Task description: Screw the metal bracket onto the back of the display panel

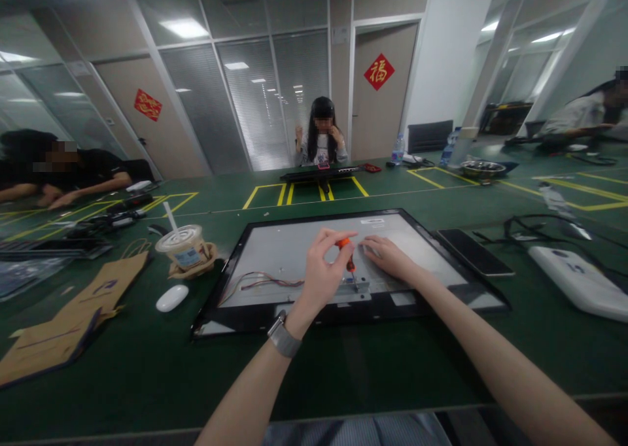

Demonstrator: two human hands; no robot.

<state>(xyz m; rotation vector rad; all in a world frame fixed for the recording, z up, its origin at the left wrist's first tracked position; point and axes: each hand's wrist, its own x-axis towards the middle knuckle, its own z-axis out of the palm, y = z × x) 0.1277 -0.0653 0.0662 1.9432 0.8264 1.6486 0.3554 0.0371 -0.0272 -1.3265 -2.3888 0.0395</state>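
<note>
A flat display panel (294, 246) with a black frame and a grey back lies on the green table in front of me. My left hand (328, 263), with a watch on the wrist, is closed around a screwdriver (350, 263) with an orange and dark handle. The screwdriver stands nearly upright, its tip down at a small metal bracket (360, 288) near the panel's close edge. My right hand (385, 256) rests on the panel's back just right of the screwdriver, fingers stretched out. Thin cables (265, 278) run across the panel left of the bracket.
Left of the panel are a lidded drink cup (184, 246), a white mouse (173, 297) and a paper bag (83, 308). To the right lie a black phone-like slab (473, 252), a white device (579, 281) and cables. People sit across the table and at both sides.
</note>
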